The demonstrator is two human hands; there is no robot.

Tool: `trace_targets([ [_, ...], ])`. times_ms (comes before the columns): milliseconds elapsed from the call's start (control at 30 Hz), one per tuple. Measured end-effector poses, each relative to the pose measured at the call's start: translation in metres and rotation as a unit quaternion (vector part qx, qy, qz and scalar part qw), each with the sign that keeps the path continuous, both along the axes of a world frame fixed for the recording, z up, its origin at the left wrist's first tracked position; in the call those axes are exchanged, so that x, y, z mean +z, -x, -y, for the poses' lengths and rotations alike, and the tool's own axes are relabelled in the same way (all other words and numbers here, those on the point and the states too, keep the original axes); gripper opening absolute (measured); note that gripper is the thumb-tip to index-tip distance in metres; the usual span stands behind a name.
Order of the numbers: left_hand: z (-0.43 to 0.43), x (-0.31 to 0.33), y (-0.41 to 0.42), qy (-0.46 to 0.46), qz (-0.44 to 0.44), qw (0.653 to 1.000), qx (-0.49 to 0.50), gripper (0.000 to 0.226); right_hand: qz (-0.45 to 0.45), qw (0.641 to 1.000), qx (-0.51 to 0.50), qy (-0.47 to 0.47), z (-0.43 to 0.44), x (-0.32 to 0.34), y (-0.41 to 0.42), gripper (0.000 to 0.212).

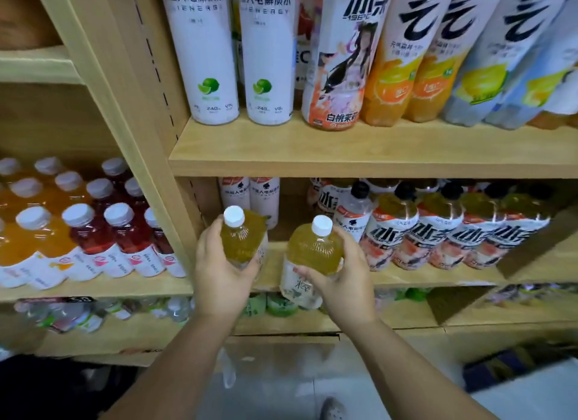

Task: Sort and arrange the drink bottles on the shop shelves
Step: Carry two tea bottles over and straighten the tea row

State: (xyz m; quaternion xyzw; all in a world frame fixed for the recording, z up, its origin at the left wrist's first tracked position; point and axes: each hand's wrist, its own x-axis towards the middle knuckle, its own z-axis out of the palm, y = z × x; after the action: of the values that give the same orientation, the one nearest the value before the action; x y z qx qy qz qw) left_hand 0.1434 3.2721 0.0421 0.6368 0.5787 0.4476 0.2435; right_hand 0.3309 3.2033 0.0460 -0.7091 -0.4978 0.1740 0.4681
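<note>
My left hand (219, 269) grips a yellow-green tea bottle (242, 236) with a white cap, held at the left end of the middle shelf (438, 277). My right hand (341, 282) grips a second bottle of the same kind (312, 257), a little lower and to the right, in front of the shelf's edge. Both bottles tilt slightly. Behind them the shelf has a gap between two pink-white bottles (250, 197) and a row of black-capped tea bottles (438, 225).
The upper shelf (344, 150) carries white lime bottles (206, 53) and orange and lemon bottles (406, 60). The left bay holds several orange and red juice bottles (78, 232). Lower shelves hold green and clear bottles. A wooden upright (125, 106) divides the bays.
</note>
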Motion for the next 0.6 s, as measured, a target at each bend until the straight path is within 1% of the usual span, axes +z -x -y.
trace_targets([
  [67,0.008,0.005,0.001,0.01,0.025,1.0,-0.005,0.087,-0.018,1.0,-0.005,0.005,0.012,0.0,-0.008,0.087],
  [167,0.017,0.007,-0.001,0.032,0.032,0.999,-0.012,0.086,-0.046,0.999,-0.008,0.009,0.029,0.005,-0.025,0.087],
  [267,0.026,0.007,-0.004,0.043,0.039,0.998,-0.017,0.087,-0.075,0.997,-0.004,0.003,0.051,0.014,-0.044,0.081],
  [400,0.042,0.015,-0.015,0.066,0.058,0.995,-0.055,0.09,-0.099,0.995,0.002,-0.007,0.082,0.023,-0.077,0.081],
  [500,0.06,0.027,-0.038,0.081,0.067,0.99,-0.094,0.092,-0.11,0.994,-0.002,-0.02,0.108,0.027,-0.11,0.078],
  [600,0.089,0.038,-0.079,0.086,0.083,0.984,-0.13,0.088,-0.125,0.992,-0.006,-0.023,0.143,0.026,-0.153,0.082],
])
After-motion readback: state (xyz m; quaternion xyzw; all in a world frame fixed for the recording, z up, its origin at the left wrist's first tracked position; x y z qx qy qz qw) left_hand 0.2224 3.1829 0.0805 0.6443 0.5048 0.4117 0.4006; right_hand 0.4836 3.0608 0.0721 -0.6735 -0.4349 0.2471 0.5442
